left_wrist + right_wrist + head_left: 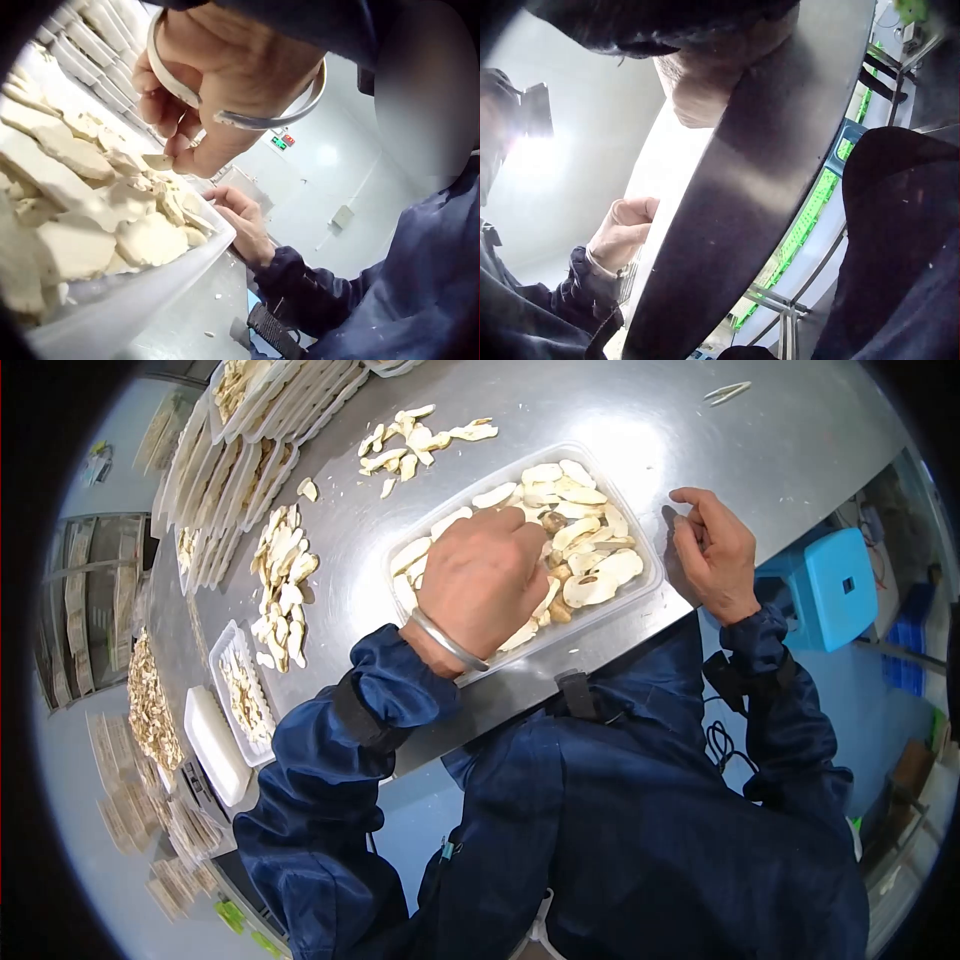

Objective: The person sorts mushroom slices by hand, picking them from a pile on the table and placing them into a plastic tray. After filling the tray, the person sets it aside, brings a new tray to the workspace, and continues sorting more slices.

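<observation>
The left hand (487, 582), a plain silver metal bangle (447, 641) on its wrist, reached down into the clear rectangular plastic tray (648, 572) of pale sliced mushroom pieces (590, 550). In the left wrist view the left hand (217, 90) had its fingers curled downward, and the thumb and fingertips pinched one small pale mushroom slice (158, 161) just above the heap. The tray stood near the front edge of the grey stainless-steel table (640, 420), directly before the person in dark blue work clothing (620, 810).

The right hand (713, 553) rested on the table just beside the right end of the tray, fingers loosely curled, the fingertips close to the tray's rim; it held nothing that could be seen. In the right wrist view only the heel of the right hand (701, 94) showed at the table's edge (757, 187), so the fingers could not be judged there.

Further out on the table lay a loose scatter of mushroom slices (415, 440) beyond the tray and a longer pile of slices (282, 585) to the left. Rows of stacked white trays (240, 450) stood along the far left edge, with two more white trays (230, 710) at the left corner. A light blue plastic stool (830, 585) stood on the floor to the right.
</observation>
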Tool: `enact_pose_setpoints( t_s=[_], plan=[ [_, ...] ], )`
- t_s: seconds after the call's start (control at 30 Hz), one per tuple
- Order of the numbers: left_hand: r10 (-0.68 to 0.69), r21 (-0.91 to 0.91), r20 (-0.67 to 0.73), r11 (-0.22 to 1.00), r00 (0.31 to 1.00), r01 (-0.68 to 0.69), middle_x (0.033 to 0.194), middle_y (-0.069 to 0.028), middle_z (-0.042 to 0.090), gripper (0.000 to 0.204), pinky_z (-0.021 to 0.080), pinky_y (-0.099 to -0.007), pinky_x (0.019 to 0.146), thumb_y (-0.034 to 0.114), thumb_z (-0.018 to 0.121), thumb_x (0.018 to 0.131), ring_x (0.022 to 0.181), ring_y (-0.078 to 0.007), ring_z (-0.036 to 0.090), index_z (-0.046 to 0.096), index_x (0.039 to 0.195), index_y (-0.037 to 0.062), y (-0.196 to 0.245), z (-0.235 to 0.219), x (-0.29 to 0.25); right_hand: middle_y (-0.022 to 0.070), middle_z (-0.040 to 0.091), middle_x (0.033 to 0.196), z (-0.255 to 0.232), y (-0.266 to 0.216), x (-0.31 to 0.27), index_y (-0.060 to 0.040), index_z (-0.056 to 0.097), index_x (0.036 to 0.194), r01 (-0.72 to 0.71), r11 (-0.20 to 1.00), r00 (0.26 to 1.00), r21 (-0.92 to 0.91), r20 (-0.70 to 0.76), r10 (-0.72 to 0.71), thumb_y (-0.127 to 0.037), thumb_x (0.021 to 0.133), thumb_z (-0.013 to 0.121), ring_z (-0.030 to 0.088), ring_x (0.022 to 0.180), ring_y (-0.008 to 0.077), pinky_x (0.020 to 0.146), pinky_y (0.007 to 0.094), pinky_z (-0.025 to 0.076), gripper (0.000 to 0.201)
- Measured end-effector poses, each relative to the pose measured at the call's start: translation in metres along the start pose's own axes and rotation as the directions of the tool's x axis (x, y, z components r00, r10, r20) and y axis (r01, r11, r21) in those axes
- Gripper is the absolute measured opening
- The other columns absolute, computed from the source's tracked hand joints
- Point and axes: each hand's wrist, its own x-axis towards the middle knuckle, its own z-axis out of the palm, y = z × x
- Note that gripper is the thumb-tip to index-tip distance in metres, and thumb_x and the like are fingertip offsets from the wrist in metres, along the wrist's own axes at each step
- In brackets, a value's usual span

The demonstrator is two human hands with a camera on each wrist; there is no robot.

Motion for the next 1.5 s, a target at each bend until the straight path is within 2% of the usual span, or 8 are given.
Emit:
enact_pose_setpoints(
  t_s=[0.27, 0.5, 0.8, 0.87, 0.93, 1.0, 1.27, 1.5],
  plan=[
    [-0.274, -0.290, 0.141, 0.907, 0.951, 0.304, 0.078, -0.0113, 0.059, 0.009, 0.047, -0.0391, 0.061, 0.009, 0.071, 0.078, 0.068, -0.0299, 0.060, 0.065, 0.084, 0.0047, -0.015, -0.024, -0.016, 0.0080, 0.053, 0.065, 0.001, -0.002, 0.000, -0.0032, 0.064, 0.105, -0.027, 0.999, 0.999, 0.040, -0.016, 0.028, -0.004, 0.084, 0.063, 0.051, 0.055, 0.0198, 0.054, 0.0328, 0.042, 0.021],
    [-0.067, -0.282, 0.119, 0.954, 0.991, 0.098, 0.082, -0.0109, 0.059, 0.012, 0.048, -0.0372, 0.065, 0.004, 0.067, 0.080, 0.076, -0.0306, 0.059, 0.067, 0.091, 0.0061, -0.011, -0.004, -0.018, 0.0087, 0.053, 0.065, 0.000, -0.003, 0.001, -0.0028, 0.064, 0.104, -0.007, 1.000, 1.000, 0.028, -0.023, 0.008, -0.004, 0.083, 0.062, 0.051, 0.054, 0.0214, 0.053, 0.0340, 0.041, 0.021],
    [-0.057, -0.246, 0.051, 0.967, 0.997, 0.067, 0.078, -0.0098, 0.059, 0.009, 0.049, -0.0326, 0.062, 0.003, 0.067, 0.083, 0.069, -0.0233, 0.062, 0.066, 0.092, 0.0035, -0.015, -0.019, -0.011, 0.0096, 0.050, 0.064, -0.002, -0.006, 0.002, -0.0020, 0.064, 0.103, -0.019, 0.999, 1.000, 0.045, -0.023, 0.020, -0.002, 0.083, 0.061, 0.050, 0.054, 0.0222, 0.053, 0.0351, 0.040, 0.021],
    [-0.199, -0.349, -0.040, 0.921, 0.979, 0.172, 0.082, -0.0112, 0.060, 0.011, 0.049, -0.0365, 0.065, 0.008, 0.067, 0.080, 0.073, -0.0283, 0.062, 0.067, 0.090, 0.0053, -0.042, -0.029, -0.004, 0.0097, 0.050, 0.064, -0.002, -0.006, 0.002, -0.0018, 0.064, 0.103, -0.011, 0.999, 1.000, 0.046, -0.021, 0.012, -0.002, 0.082, 0.062, 0.050, 0.054, 0.0223, 0.053, 0.0352, 0.040, 0.021],
    [-0.266, -0.207, -0.183, 0.952, 0.946, 0.228, 0.082, -0.0122, 0.064, 0.015, 0.049, -0.0344, 0.065, 0.009, 0.067, 0.080, 0.069, -0.0271, 0.063, 0.070, 0.093, 0.0043, -0.089, -0.037, 0.010, 0.0096, 0.050, 0.064, -0.002, -0.006, 0.002, -0.0013, 0.064, 0.103, -0.025, 0.998, 1.000, 0.052, -0.016, 0.026, -0.001, 0.082, 0.061, 0.050, 0.054, 0.0224, 0.053, 0.0351, 0.040, 0.021],
    [-0.327, -0.083, -0.164, 0.945, 0.931, 0.318, 0.081, -0.0143, 0.065, 0.018, 0.049, -0.0353, 0.065, 0.008, 0.065, 0.080, 0.068, -0.0287, 0.064, 0.071, 0.095, 0.0033, -0.121, -0.044, 0.025, 0.0096, 0.050, 0.064, -0.002, -0.006, 0.002, -0.0011, 0.064, 0.103, -0.024, 0.998, 1.000, 0.056, -0.017, 0.025, -0.001, 0.082, 0.061, 0.050, 0.055, 0.0224, 0.053, 0.0351, 0.040, 0.021],
    [-0.201, 0.227, -0.046, 0.952, 0.978, 0.207, 0.083, -0.0111, 0.061, 0.020, 0.048, -0.0391, 0.069, 0.019, 0.071, 0.077, 0.075, -0.0288, 0.061, 0.069, 0.090, 0.0035, -0.150, -0.006, 0.059, 0.0103, 0.051, 0.066, -0.002, -0.005, 0.002, -0.0002, 0.064, 0.103, -0.029, 0.997, 0.999, 0.068, -0.022, 0.030, 0.000, 0.081, 0.061, 0.051, 0.056, 0.0225, 0.054, 0.0349, 0.041, 0.022],
    [-0.212, 0.168, -0.078, 0.960, 0.974, 0.223, 0.082, -0.0103, 0.063, 0.018, 0.049, -0.0369, 0.066, 0.018, 0.070, 0.080, 0.070, -0.0276, 0.062, 0.071, 0.088, 0.0022, -0.156, -0.009, 0.055, 0.0104, 0.051, 0.066, -0.001, -0.005, 0.001, -0.0002, 0.063, 0.103, -0.030, 0.998, 0.999, 0.050, -0.017, 0.031, 0.000, 0.081, 0.061, 0.051, 0.056, 0.0221, 0.054, 0.0343, 0.041, 0.022]
  ],
)
